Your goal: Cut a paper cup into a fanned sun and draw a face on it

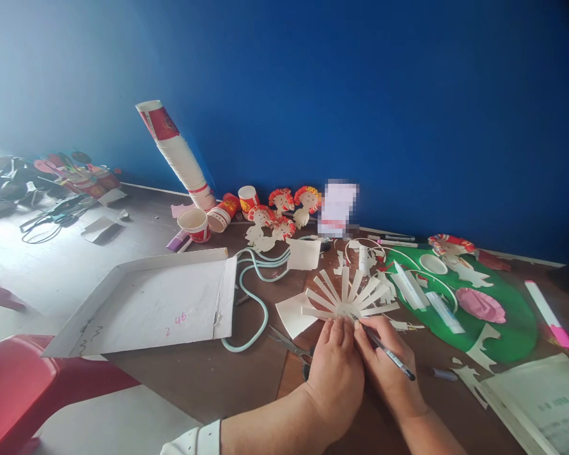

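Note:
A white paper cup cut into strips (pixel 345 287) lies splayed like a fan at the table's front middle. My left hand (pixel 336 376) presses its bent fingers together on the near edge of the cup, holding it down. In my right hand (pixel 384 363) is a pen (pixel 391 357), its tip at the round base of the strips and its dark end pointing back right. Scissors (pixel 291 344) lie left of my left hand, partly hidden by it. A white paper piece (pixel 296 314) rests beside the strips.
An open white box lid (pixel 161 303) stands left, near a pale blue cable (pixel 265 309). Behind are a tall leaning stack of paper cups (pixel 184 164) and several paper figures (pixel 308 199). Right, a green sheet (pixel 516 322) bears glue tubes (pixel 410 284), paper scraps and a pink piece (pixel 481 304).

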{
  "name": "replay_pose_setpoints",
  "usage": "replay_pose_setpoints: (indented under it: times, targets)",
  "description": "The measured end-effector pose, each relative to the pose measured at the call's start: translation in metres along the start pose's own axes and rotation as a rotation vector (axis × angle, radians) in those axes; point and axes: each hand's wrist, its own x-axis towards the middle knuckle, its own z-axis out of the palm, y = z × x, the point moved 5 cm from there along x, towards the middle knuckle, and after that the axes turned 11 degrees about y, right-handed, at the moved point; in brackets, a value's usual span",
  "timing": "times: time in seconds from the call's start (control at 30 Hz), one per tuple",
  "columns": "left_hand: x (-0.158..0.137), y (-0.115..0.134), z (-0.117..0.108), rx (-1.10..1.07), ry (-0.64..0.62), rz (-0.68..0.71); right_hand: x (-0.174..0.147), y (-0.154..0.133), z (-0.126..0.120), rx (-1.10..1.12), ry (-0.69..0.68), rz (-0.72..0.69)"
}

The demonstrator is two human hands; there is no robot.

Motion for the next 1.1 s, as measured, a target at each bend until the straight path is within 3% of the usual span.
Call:
replay_pose_setpoints:
  times: [1.1]
  targets:
    - [0.0001,0.0001,-0.0003,0.008,-0.033,0.000,-0.0009,0.0002,0.0011,-0.021,-0.001,-0.024]
